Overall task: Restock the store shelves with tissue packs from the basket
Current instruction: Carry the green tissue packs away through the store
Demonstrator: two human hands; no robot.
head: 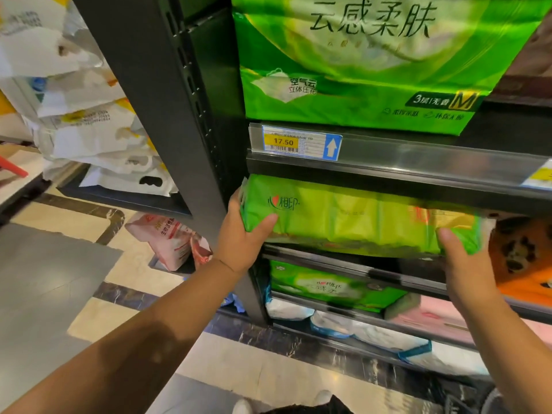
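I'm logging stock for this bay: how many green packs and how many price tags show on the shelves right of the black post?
Green packs: 3 (top pack, held pack, lower pack)
Price tags: 2 (full tag, cut-off tag at the right edge)
Total: 5

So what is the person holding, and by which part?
A green tissue pack, held by its two ends: the left hand grips the left end, the right hand the right end.
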